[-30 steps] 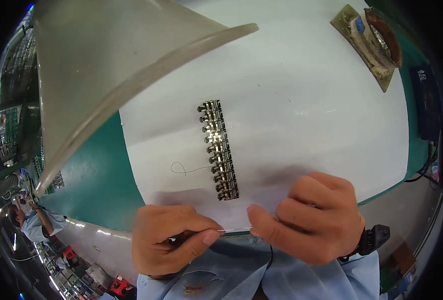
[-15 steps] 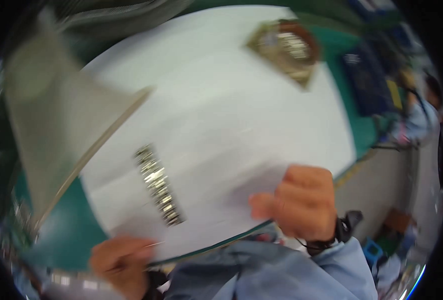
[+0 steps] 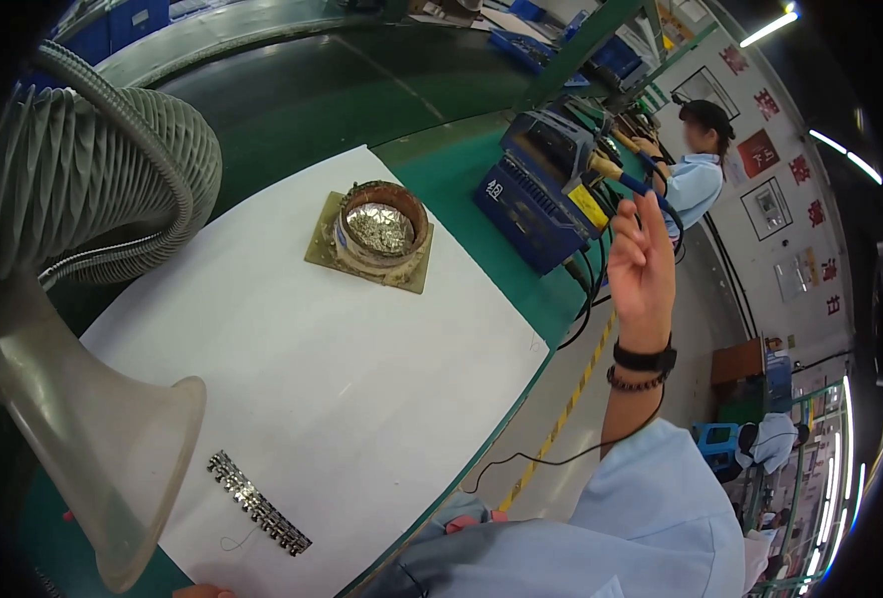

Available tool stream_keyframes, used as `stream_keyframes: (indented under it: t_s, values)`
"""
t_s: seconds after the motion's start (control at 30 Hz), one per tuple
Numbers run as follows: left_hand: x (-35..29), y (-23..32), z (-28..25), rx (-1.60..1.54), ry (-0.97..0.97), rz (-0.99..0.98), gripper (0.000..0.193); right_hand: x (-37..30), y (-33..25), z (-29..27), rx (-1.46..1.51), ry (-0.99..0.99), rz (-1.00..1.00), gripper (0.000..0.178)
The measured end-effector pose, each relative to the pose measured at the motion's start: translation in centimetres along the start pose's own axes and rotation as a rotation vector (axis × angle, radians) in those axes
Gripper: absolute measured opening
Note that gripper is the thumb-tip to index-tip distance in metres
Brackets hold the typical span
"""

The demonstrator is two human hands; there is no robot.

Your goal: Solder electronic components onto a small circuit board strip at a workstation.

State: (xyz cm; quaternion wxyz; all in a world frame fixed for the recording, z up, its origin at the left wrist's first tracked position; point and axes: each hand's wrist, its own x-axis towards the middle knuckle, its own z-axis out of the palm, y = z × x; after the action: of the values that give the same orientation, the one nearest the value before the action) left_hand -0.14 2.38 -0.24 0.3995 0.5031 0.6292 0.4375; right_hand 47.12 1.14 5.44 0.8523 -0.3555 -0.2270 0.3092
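Note:
My right hand (image 3: 642,264) is raised beside the blue bench unit. Its index finger is stretched up and the others are loosely curled. Its fingertips are close to a blue handle (image 3: 633,183) with a tan end; whether they touch it I cannot tell. At the bottom edge only a little of my left hand (image 3: 202,591) shows, its fingers mostly out of frame. Near it on the white sheet (image 3: 361,399) lies a linked metal strip (image 3: 258,503), like a watch band. A thin wire (image 3: 239,542) curls beside the strip.
A round brown pot (image 3: 426,224) with shiny metal bits stands on a square board. A clear extraction hood (image 3: 102,429) on a ribbed hose (image 3: 152,149) leans over the left side. The blue bench unit (image 3: 536,194) has cables. A co-worker (image 3: 699,179) stands beyond.
The view has swung up and right. My right hand has gone from low over the sheet to the blue handle. My left hand has nearly left the frame.

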Motion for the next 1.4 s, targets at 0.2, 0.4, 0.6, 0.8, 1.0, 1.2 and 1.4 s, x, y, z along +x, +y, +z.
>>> stream_keyframes:
  t_s: [0.2,0.4,0.6,0.8,1.0,1.2,1.4]
  values:
    - [0.5,0.0,0.4,0.054,0.002,0.07,0.015,2.8,0.1,0.8,-0.234,0.055,0.016,0.029]
    - [0.6,-0.3,0.3,0.064,-0.045,0.065,0.014,1.8,0.5,0.9,-0.514,0.13,-0.172,0.031]
    - [0.6,0.0,0.8,0.066,-0.051,0.073,0.013,-2.4,-0.3,-0.9,-0.41,0.236,-0.302,0.021]
    - [0.7,0.0,1.0,0.132,-0.044,0.083,0.012,-5.3,1.4,-0.4,-0.42,0.142,-0.288,0.023]
    - [0.4,-0.6,1.1,0.17,-0.002,0.089,0.012,-5.7,3.3,0.9,-0.374,0.117,-0.221,0.024]
    - [0.2,-0.8,0.9,0.152,0.03,0.078,0.01,-6.3,4.3,1.0,-0.323,0.069,-0.142,0.022]
    - [-0.3,0.2,0.6,0.056,0.087,-0.019,0.007,-6.3,7.1,2.7,-0.34,-0.07,-0.063,0.022]
